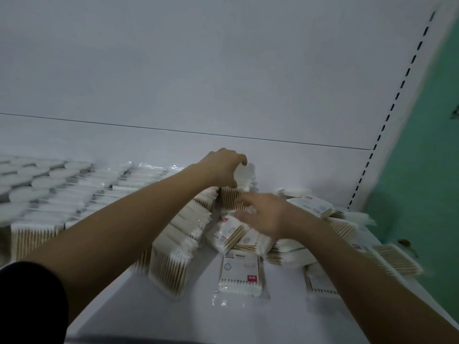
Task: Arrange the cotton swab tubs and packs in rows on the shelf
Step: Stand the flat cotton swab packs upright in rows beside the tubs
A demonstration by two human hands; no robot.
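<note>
Swab pack | upright, sticks vertical | left hand grips top

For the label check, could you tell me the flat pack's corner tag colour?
Red, on the flat pack, head view.

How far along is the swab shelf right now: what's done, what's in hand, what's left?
Done: the round tubs and the standing pack rows fill the left side. In hand: the left hand grips an upright pack at the back; the right hand reaches over the loose packs. Left: that scattered pile and the flat pack at the front.
</note>
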